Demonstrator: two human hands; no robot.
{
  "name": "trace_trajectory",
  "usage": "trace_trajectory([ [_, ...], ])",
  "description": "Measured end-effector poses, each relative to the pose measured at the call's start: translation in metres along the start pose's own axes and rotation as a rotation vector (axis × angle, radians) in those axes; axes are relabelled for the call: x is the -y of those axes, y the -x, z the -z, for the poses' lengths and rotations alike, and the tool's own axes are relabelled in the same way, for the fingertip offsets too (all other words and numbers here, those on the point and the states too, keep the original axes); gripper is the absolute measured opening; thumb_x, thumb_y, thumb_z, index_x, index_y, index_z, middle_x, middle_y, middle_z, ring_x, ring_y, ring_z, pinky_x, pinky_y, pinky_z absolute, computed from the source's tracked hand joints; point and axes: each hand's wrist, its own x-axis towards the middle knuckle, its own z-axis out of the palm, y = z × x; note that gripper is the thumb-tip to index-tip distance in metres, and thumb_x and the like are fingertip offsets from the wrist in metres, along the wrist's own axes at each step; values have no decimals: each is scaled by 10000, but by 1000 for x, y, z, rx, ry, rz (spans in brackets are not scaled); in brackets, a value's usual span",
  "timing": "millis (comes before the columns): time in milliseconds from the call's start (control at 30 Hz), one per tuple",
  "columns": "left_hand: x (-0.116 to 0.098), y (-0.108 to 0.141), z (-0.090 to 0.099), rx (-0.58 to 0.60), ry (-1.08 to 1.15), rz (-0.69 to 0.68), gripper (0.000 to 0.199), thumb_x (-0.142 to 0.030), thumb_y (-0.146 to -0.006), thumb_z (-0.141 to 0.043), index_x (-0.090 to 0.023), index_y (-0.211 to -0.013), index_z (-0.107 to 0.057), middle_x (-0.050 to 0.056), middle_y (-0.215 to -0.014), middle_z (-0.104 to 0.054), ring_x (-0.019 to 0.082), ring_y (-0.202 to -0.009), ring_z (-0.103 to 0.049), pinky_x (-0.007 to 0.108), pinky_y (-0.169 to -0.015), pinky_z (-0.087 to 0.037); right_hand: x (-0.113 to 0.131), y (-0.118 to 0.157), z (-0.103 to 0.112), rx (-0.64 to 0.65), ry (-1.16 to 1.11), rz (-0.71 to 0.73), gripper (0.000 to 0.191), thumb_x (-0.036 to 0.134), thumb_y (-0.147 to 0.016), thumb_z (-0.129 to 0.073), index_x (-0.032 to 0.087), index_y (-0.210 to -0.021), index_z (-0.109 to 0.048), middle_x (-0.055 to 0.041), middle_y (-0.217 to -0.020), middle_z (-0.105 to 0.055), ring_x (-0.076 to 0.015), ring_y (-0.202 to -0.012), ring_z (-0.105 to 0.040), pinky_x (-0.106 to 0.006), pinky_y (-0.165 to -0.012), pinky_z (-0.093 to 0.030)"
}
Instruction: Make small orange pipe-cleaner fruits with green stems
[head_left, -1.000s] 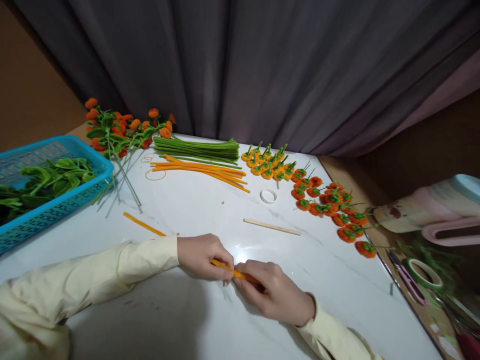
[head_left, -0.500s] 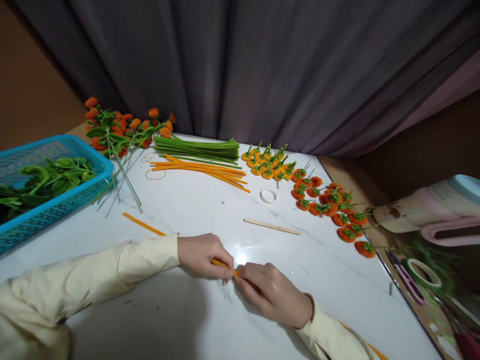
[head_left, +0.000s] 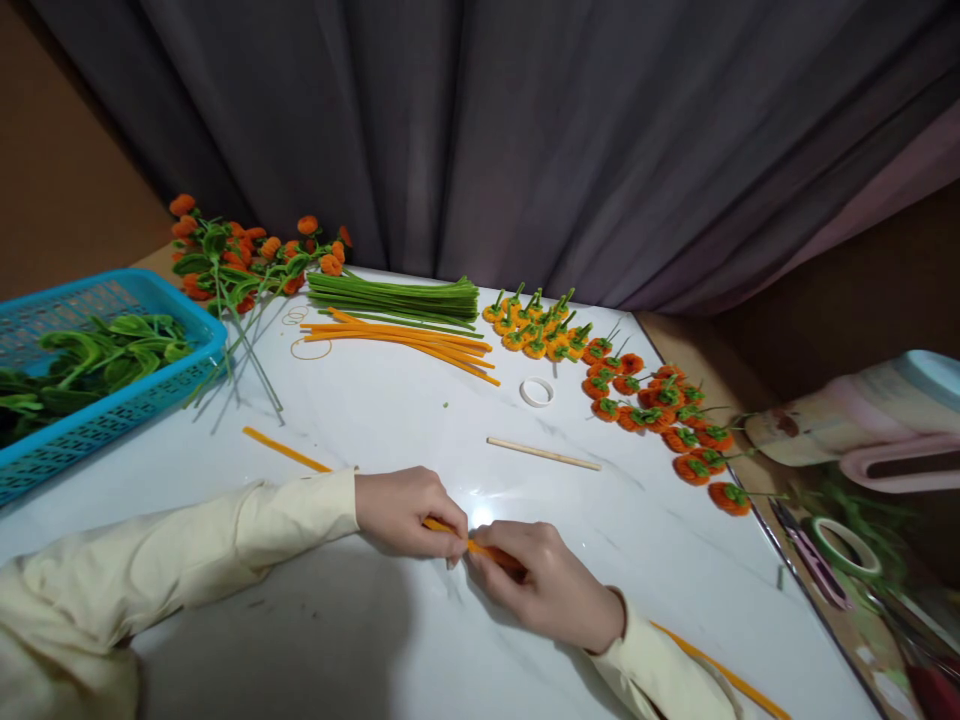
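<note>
Orange pipe cleaners (head_left: 495,555) run through both hands at the front middle of the table. My left hand (head_left: 412,510) is closed in a pinch on them, with a short orange stretch showing above the thumb. Close beside it, almost fingertip to fingertip, my right hand (head_left: 555,585) also pinches the orange pipe cleaners. One orange end sticks out beyond the left wrist, and another shows past the right sleeve. How the pieces join between the fingers is hidden. Farther back lies a loose bundle of orange pipe cleaners (head_left: 405,340).
Green pipe cleaners (head_left: 394,298) lie at the back. Yellow flower heads (head_left: 536,328) and orange ones (head_left: 660,400) spread right of them. A thin wooden stick (head_left: 544,453) and white ring (head_left: 537,392) lie mid-table. A blue basket (head_left: 112,405) holds leaves; a tumbler (head_left: 847,410) stands right.
My right fingers have shifted slightly, and more orange pipe cleaner shows between thumb and forefinger. The orange end by my right sleeve now shows more. My left hand stays put.
</note>
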Motion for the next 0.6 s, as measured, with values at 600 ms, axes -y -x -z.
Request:
trace_trajectory([
  [600, -2, -1, 0, 4, -23, 35, 178, -180, -796, -499, -159, -768, -674, -18, -556, -589, 67, -481, -457, 150, -501, -347, -2, 0, 1, 11, -60, 43, 258, 184, -861, -382, 125, -784, -622, 15, -554, -457, -83, -479, -336, -205, -488, -309],
])
